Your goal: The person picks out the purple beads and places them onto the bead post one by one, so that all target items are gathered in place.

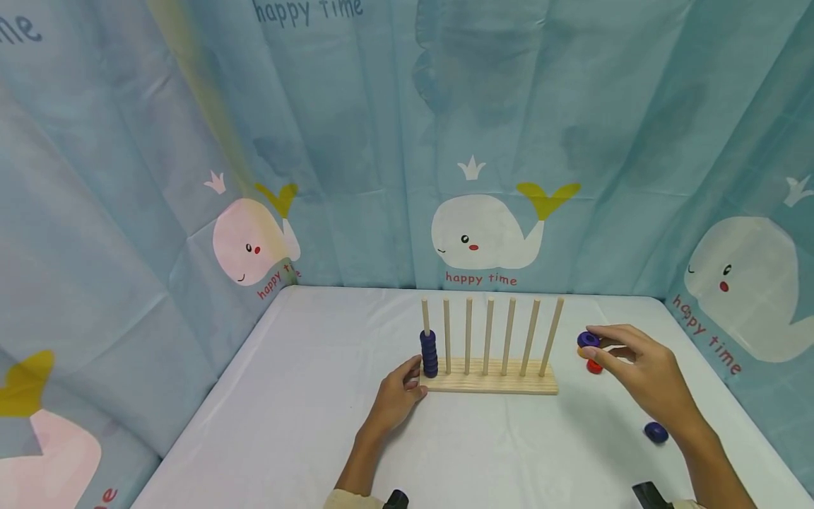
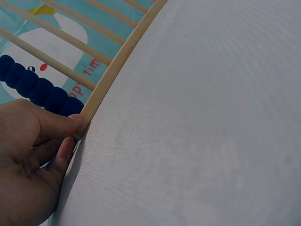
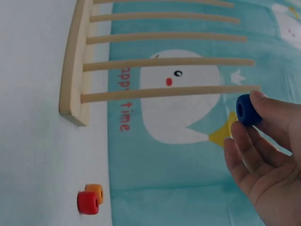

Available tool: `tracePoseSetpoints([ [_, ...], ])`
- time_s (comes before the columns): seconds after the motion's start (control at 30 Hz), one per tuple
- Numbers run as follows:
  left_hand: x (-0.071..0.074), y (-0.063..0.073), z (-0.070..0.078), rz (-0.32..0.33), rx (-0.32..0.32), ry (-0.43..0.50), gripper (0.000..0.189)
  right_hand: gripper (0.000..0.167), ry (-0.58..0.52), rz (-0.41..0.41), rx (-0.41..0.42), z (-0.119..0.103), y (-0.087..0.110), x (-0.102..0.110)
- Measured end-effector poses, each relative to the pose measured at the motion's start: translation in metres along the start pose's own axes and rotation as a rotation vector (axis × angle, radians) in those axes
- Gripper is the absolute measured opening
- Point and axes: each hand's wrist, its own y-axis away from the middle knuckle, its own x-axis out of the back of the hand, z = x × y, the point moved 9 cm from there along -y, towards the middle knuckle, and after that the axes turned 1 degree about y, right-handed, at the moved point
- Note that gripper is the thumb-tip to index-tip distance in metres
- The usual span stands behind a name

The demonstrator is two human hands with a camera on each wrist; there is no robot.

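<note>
A wooden peg rack (image 1: pixel 490 382) with several upright pegs stands on the table. On its leftmost peg is a stack of dark blue beads (image 1: pixel 429 353); the other pegs are bare. My left hand (image 1: pixel 394 399) pinches the left end of the base between thumb and fingers, right beside the stack (image 2: pixel 42 92). My right hand (image 1: pixel 645 364) is raised to the right of the rack, pinching a dark blue bead (image 3: pixel 247 110) between thumb and fingertip. The bead's hole shows, and it is apart from the nearest peg (image 3: pixel 164 94).
On the white table (image 1: pixel 305 396), a red bead (image 3: pixel 88 203) and an orange bead (image 3: pixel 95 190) lie close together right of the rack. Another dark blue bead (image 1: pixel 656 433) lies nearer, beside my right forearm. A whale-print curtain (image 1: pixel 356 233) hangs behind the table.
</note>
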Motion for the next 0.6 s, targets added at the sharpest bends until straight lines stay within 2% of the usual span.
tracePoseSetpoints([
  [0.6, 0.000, -0.001, -0.001, 0.004, -0.002, -0.002, 0.060, 0.042, -0.144, 0.037, 0.056, -0.038, -0.018, -0.005],
])
